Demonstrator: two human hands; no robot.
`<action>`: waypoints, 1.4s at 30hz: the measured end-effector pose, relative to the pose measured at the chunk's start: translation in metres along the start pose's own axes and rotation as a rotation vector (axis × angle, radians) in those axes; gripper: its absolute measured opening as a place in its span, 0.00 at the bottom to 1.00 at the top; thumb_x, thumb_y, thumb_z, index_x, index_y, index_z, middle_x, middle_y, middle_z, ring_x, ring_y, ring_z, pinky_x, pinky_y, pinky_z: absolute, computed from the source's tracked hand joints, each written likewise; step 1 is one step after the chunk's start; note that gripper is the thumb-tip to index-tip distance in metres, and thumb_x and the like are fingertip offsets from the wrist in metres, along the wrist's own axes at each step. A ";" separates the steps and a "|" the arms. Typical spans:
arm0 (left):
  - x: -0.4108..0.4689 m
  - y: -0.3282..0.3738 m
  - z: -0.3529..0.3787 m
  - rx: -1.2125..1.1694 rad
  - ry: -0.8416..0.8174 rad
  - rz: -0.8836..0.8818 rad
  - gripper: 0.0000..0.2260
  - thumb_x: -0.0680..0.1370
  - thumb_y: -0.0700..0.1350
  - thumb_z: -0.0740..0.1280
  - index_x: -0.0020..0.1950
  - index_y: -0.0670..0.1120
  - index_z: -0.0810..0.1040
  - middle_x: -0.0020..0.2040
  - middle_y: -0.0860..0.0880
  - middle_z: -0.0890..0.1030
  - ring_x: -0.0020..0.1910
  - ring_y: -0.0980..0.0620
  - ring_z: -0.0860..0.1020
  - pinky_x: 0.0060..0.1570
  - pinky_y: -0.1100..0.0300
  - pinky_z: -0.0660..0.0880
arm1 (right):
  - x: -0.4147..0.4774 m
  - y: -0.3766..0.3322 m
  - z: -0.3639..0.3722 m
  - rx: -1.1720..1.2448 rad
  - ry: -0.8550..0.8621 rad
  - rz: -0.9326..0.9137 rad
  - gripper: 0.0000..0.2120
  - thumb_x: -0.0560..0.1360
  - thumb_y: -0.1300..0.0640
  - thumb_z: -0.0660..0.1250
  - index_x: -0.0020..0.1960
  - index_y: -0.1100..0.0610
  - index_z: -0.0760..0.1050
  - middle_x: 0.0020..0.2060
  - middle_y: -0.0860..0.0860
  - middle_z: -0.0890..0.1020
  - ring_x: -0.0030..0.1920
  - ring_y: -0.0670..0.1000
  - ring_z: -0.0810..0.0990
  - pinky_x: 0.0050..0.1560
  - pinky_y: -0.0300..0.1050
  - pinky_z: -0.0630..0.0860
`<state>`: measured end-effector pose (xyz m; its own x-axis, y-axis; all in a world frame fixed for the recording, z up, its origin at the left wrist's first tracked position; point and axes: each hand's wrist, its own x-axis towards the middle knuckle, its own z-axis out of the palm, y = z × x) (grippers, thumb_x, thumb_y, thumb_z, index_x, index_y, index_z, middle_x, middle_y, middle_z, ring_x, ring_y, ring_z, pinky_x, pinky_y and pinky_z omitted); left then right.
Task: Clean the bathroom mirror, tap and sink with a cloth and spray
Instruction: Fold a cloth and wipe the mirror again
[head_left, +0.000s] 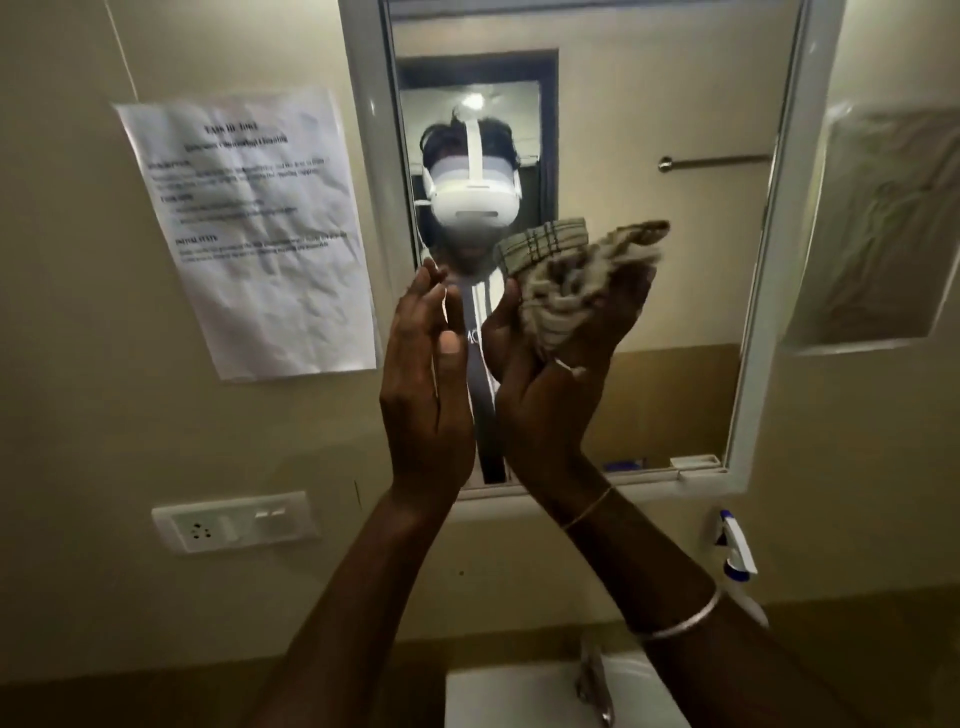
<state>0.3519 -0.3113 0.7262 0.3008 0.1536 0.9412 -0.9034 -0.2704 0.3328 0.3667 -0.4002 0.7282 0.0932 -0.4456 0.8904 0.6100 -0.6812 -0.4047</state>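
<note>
Beige checked cloth (566, 275) is bunched in your right hand (540, 410), fingers curled round it, up by the mirror (649, 78); left hand (426, 395) flat & spread, holds nothing; risk: loose wad could slip into the sink (498, 696), or smear glass w/o the spray bottle (735, 551).

The two raised hands block the lower middle of the mirror (675, 93). The left hand (426, 374), flat with straight fingers, and the right hand (550, 374), cupping the bunched cloth (571, 275), stand just beside each other with only a narrow gap between them. The glass to the right of the cloth lies open as far as the white frame (776, 260). Below the frame's lower right corner the spray bottle (735, 551) stands near the right forearm. The tap (592, 680) rises under that forearm at the back of the sink (509, 701). Left of the mirror, a paper sheet (249, 228) hangs on the wall above a socket plate (234, 519).
</note>
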 end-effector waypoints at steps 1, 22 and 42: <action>0.007 0.001 0.001 -0.015 0.004 0.007 0.17 0.85 0.36 0.57 0.74 0.35 0.71 0.76 0.40 0.71 0.77 0.45 0.69 0.72 0.38 0.70 | 0.013 0.005 0.008 -0.174 -0.046 -0.106 0.44 0.81 0.55 0.68 0.82 0.54 0.39 0.78 0.66 0.55 0.79 0.69 0.56 0.77 0.71 0.59; 0.090 -0.003 0.002 0.090 0.141 0.118 0.24 0.86 0.41 0.55 0.81 0.35 0.58 0.82 0.41 0.59 0.82 0.48 0.60 0.78 0.47 0.64 | 0.162 -0.044 0.084 -0.439 -0.358 -0.850 0.30 0.83 0.39 0.54 0.81 0.51 0.63 0.81 0.57 0.61 0.82 0.65 0.54 0.79 0.67 0.48; 0.091 -0.029 0.009 0.289 -0.003 0.327 0.27 0.79 0.29 0.66 0.78 0.33 0.63 0.81 0.37 0.61 0.81 0.44 0.62 0.75 0.61 0.67 | 0.224 0.064 -0.017 -0.561 -0.236 -0.698 0.31 0.83 0.40 0.59 0.82 0.51 0.60 0.83 0.55 0.57 0.83 0.59 0.50 0.79 0.66 0.52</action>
<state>0.4085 -0.2978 0.8031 0.0142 0.0129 0.9998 -0.8286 -0.5595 0.0190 0.4132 -0.5533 0.8982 0.0432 0.2599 0.9647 0.1235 -0.9595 0.2530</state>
